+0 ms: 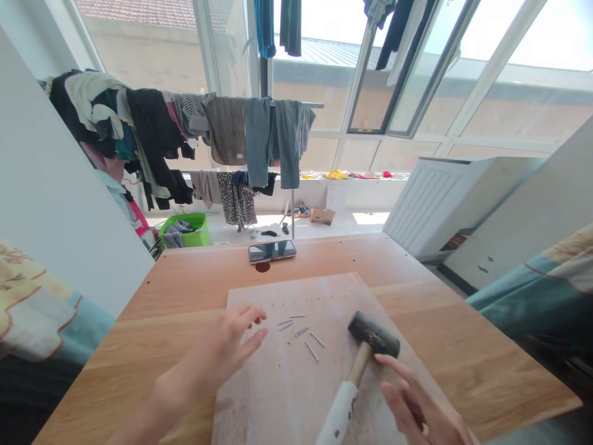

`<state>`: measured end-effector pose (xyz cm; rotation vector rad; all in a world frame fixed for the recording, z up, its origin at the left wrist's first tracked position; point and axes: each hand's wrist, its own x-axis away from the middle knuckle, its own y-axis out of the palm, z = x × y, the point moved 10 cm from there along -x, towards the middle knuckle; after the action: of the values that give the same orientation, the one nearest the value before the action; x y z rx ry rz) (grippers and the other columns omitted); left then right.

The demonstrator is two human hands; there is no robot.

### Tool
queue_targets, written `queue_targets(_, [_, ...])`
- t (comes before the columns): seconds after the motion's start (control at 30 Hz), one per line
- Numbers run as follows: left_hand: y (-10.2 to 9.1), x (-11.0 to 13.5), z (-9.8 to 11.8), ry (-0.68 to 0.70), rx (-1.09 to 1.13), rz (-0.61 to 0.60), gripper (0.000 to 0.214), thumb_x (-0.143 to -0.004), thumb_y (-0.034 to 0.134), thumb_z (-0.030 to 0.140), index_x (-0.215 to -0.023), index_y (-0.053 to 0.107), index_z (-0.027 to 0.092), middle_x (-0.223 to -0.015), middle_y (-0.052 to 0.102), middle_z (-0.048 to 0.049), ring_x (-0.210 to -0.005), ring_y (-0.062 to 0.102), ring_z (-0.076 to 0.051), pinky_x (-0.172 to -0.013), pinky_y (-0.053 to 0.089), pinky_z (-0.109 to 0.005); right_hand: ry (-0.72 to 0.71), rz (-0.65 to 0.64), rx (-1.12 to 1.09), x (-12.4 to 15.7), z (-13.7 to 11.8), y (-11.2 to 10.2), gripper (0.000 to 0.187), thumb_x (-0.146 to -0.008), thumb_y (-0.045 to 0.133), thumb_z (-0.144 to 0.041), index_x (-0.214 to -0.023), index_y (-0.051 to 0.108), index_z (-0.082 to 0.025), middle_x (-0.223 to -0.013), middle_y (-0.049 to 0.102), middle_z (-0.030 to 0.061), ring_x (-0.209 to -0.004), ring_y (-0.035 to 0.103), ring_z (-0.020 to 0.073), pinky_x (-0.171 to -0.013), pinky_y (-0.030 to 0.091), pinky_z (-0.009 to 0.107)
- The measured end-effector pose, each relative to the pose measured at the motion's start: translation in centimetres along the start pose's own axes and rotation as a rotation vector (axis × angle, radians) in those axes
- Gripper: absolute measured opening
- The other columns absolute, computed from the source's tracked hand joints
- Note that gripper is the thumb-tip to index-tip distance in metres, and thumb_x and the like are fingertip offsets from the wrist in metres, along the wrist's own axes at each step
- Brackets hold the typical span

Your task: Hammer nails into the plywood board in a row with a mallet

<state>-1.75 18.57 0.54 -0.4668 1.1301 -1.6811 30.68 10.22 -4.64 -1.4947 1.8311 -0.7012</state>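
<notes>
Several loose nails (301,331) lie scattered on a pale wooden board (278,402) with rows of small dark marks. To their left, my left hand (236,340) hovers over the board's edge, fingers apart and holding nothing. A mallet (374,334) with a black head and a wood-and-white handle rests on the right part of the board. Beside its head is my right hand (412,395), the index finger stretched toward the head and the thumb apart from it. Whether that fingertip touches the mallet I cannot tell. The lower fingers of this hand are partly hidden.
The board lies on a wooden table (157,303). A phone (272,251) sits near the far edge, by a dark round hole. Beyond stand a loaded clothes rack (227,130), a green basket (201,232) and a white cabinet (426,191). Curtains hang on both sides.
</notes>
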Motion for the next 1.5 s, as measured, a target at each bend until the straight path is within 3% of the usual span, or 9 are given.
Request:
queue_targets(0.1, [3.1, -5.2, 1.3, 0.002, 0.001, -0.121, 0.015, -0.093, 0.061, 0.034, -0.099, 0.066, 0.021, -0.104, 0.067, -0.0058, -0.09, 0.067, -0.023, -0.084, 0.054, -0.035, -0.092, -0.232, -0.067, -0.2, -3.3, 4.9, 0.04, -0.094, 0.05, -0.06, -0.111, 0.072, -0.031, -0.055, 0.068, -0.0035, -0.051, 0.07, 0.0194, -0.052, 0.052, 0.024])
queue_targets(0.23, [6.3, -7.9, 2.1, -0.001, 0.037, -0.208, 0.007, -0.089, 0.062, 0.024, -0.086, 0.066, 0.02, -0.104, 0.062, -0.0066, -0.087, 0.065, -0.021, -0.082, 0.052, -0.032, 0.117, -0.284, -0.307, 0.1, -2.1, 7.0, 0.037, -0.086, 0.059, -0.064, -0.092, 0.066, -0.028, -0.054, 0.062, -0.0042, -0.05, 0.065, 0.0185, -0.049, 0.049, 0.024])
queue_targets(0.37, [7.0, -8.0, 2.0, 0.028, 0.089, -0.209, 0.012, -0.092, 0.055, 0.02, -0.082, 0.062, 0.019, -0.106, 0.062, -0.0084, -0.087, 0.063, -0.02, -0.082, 0.049, -0.033, 0.405, -0.045, -0.769, 0.9, 0.6, 4.7, 0.046, -0.083, 0.059, -0.071, -0.104, 0.049, -0.031, -0.076, 0.069, -0.0033, -0.05, 0.066, 0.0173, -0.043, 0.052, 0.025])
queue_targets(0.5, [7.0, -8.8, 1.8, -0.007, 0.138, -0.172, 0.015, -0.097, 0.049, 0.022, -0.085, 0.059, 0.019, -0.084, 0.065, -0.004, -0.075, 0.06, -0.02, -0.07, 0.045, -0.031, 0.424, 0.036, -0.753, -0.3, 2.0, 1.6, 0.072, -0.081, 0.067, -0.065, -0.138, 0.033, -0.036, -0.099, 0.068, -0.0004, -0.034, 0.05, 0.0084, -0.029, 0.042, 0.022])
queue_targets(0.63, [7.2, -11.0, 3.6, 0.049, 0.256, -0.126, 0.013, -0.096, 0.053, 0.02, -0.092, 0.066, 0.019, -0.076, 0.066, -0.0005, -0.068, 0.059, -0.017, -0.065, 0.042, -0.027, 0.328, 0.018, -0.38, -2.2, 4.0, -0.6, 0.076, -0.084, 0.062, -0.058, -0.149, 0.039, -0.026, -0.116, 0.072, 0.009, -0.078, 0.076, 0.0229, -0.075, 0.062, 0.036])
queue_targets(0.77, [8.4, -14.1, 6.1, 0.188, 0.306, -0.083, 0.015, -0.09, 0.06, 0.014, -0.089, 0.075, 0.017, -0.085, 0.069, -0.0041, -0.077, 0.064, -0.017, -0.072, 0.046, -0.027, 0.261, -0.084, -0.18, -2.8, 4.3, -0.1, 0.066, -0.085, 0.056, -0.054, -0.142, 0.054, -0.02, -0.128, 0.071, 0.0122, -0.122, 0.066, 0.0309, -0.105, 0.05, 0.041])
queue_targets(1.03, [13.0, -18.3, 8.4, 0.253, 0.393, -0.167, 0.02, -0.082, 0.063, 0.003, -0.085, 0.08, 0.013, -0.084, 0.072, -0.0053, -0.075, 0.067, -0.016, -0.072, 0.05, -0.024, 0.325, -0.05, -0.239, -2.3, 4.2, 0.3, 0.078, -0.084, 0.054, -0.057, -0.146, 0.052, -0.01, -0.133, 0.07, 0.0157, -0.126, 0.065, 0.0322, -0.105, 0.05, 0.04])
queue_targets(1.23, [13.2, -18.6, 9.8, 0.299, 0.403, -0.223, 0.019, -0.082, 0.066, 0.004, -0.077, 0.08, 0.015, -0.075, 0.074, -0.0025, -0.071, 0.067, -0.015, -0.069, 0.048, -0.022, 0.318, -0.062, -0.379, -2.5, 4.4, 0.5, 0.074, -0.085, 0.057, -0.052, -0.147, 0.052, -0.01, -0.13, 0.073, 0.0136, -0.117, 0.071, 0.0291, -0.096, 0.055, 0.035])
queue_targets(1.5, [13.1, -19.0, 9.5, 0.318, 0.379, -0.232, 0.018, -0.083, 0.066, 0.007, -0.079, 0.082, 0.015, -0.077, 0.072, -0.0045, -0.07, 0.064, -0.014, -0.068, 0.046, -0.023, 0.337, -0.006, -0.418, -2.5, 4.9, 0.2, 0.079, -0.079, 0.062, -0.053, -0.142, 0.058, -0.005, -0.129, 0.074, 0.0167, -0.115, 0.071, 0.0331, -0.096, 0.057, 0.041])
